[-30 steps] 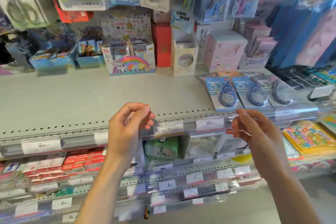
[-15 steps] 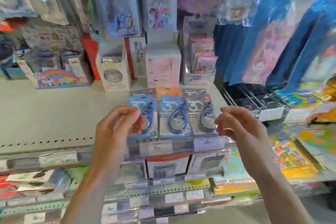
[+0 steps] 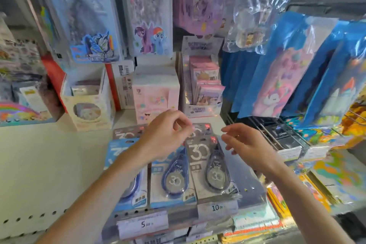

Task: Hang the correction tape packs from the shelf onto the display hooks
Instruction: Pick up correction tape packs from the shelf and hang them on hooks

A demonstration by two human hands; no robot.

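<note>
Since the earlier frames, our view has swung right and closed in on the packs, and both hands have risen from the shelf's front rail to hover above them. Working left to right: the cream, perforated metal shelf [image 3: 49, 164] carries three columns of flat carded correction tape packs [image 3: 174, 180] at its front edge, each with a teardrop-shaped dispenser under a clear blister; the two left columns are on light blue cards and the right column [image 3: 210, 166] is on a grey card. All of them lie flat on the shelf behind the white price labels [image 3: 144, 224]. Our left hand [image 3: 164, 134] hovers over the upper ends of the packs with fingers loosely curled and thumb close to the fingertips; we see nothing held in it. Our right hand [image 3: 247, 144] hovers just beside the grey column with fingers spread and relaxed, also empty. We judge the task to be at its start: no pack is lifted, and every visible pack remains to be hung. The black wire display hooks [image 3: 277, 132] at the right are partly covered by hanging blue plastic bags [image 3: 287, 65], so we cannot tell which hooks are free. Our left forearm hides part of the left column, and the depth of each stack is hard to make out.
</note>
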